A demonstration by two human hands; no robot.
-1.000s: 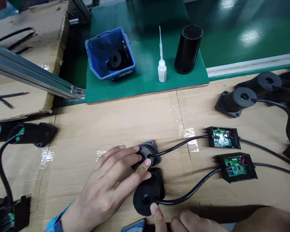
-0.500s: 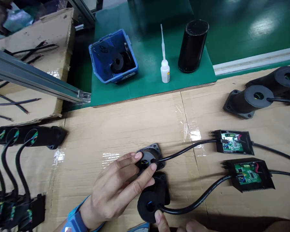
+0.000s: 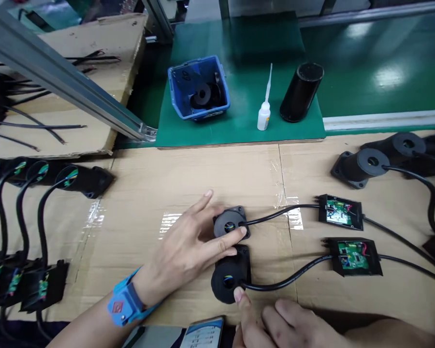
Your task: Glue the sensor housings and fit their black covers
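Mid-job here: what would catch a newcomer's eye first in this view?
The bright blue wristband behind the left hand, low on the left, stands out first. Next comes the blue bin holding black parts on the green board at the top. On the right, two open black boxes expose green circuit boards.

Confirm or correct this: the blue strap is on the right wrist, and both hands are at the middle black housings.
Wrong side: the head view shows the blue strap on the left wrist. The left hand and right hand are at the middle black housings.
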